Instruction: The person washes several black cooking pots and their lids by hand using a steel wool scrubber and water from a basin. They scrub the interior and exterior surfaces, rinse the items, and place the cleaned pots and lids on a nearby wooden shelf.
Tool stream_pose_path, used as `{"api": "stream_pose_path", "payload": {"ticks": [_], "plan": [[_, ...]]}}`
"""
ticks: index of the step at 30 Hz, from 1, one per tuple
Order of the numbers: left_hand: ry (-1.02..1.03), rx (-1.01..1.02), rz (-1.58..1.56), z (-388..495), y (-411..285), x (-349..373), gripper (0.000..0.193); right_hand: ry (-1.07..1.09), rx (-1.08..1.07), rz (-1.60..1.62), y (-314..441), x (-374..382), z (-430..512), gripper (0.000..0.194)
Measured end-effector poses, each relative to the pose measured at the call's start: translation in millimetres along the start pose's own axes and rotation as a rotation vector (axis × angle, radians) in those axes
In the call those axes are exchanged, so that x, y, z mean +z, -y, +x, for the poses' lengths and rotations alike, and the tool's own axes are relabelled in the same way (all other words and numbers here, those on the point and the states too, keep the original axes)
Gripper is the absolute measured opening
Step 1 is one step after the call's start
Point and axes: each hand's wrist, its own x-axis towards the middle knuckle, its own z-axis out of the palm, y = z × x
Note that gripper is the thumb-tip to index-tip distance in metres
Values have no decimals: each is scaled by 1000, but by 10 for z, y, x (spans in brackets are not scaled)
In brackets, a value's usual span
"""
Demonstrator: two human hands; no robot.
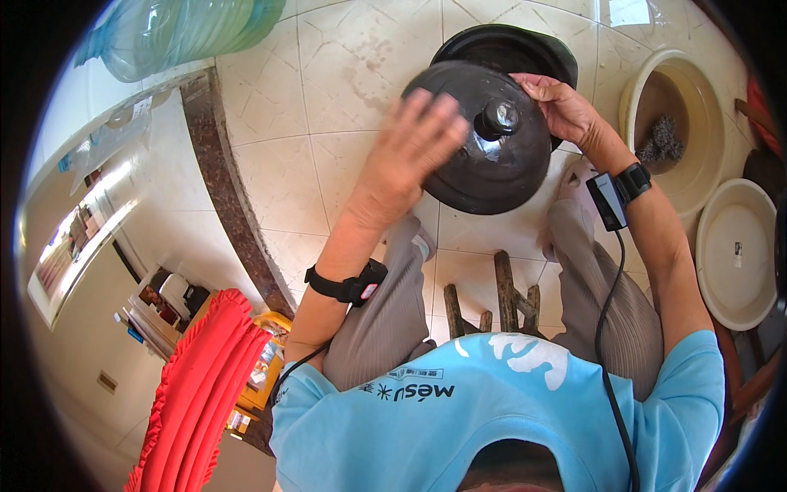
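Note:
A dark round pot lid (492, 166) with a glossy knob is tilted in front of me, knob side facing up. My right hand (562, 107) grips its rim at the upper right, thumb on the top face. My left hand (418, 147), blurred, is over the lid's left part with fingers spread; whether it touches the surface I cannot tell. Behind the lid a black pot or basin (510, 46) stands on the tiled floor, partly hidden by the lid.
At the right, a cream basin (716, 129) holds murky water and a metal scouring pad (661, 141). A second pale basin (735, 264) lies below it. Wooden stool legs (505, 289) are between my knees. Large plastic bottles (184, 31) lie at upper left, near a red curtain (197, 393).

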Motion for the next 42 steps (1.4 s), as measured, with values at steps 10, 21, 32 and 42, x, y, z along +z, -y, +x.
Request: {"api": "stream_pose_path", "payload": {"ticks": [10,21,32,42], "plan": [[-150,-1201,-2052,-148,-3,-50,43,-15,-149,-67,4,78,153,37],[-203,-1048,-1440,-308,107,-387,35,-877,-352,-934,-253,-342,597,37],[-268,-1005,-1538,-221,19,-375,31,-77,-113,191,-432,-93,497,35],[-174,-1087,-1617,-94,-32,-112,30,-2,-433,-66,-188,1008,-93,38]]}}
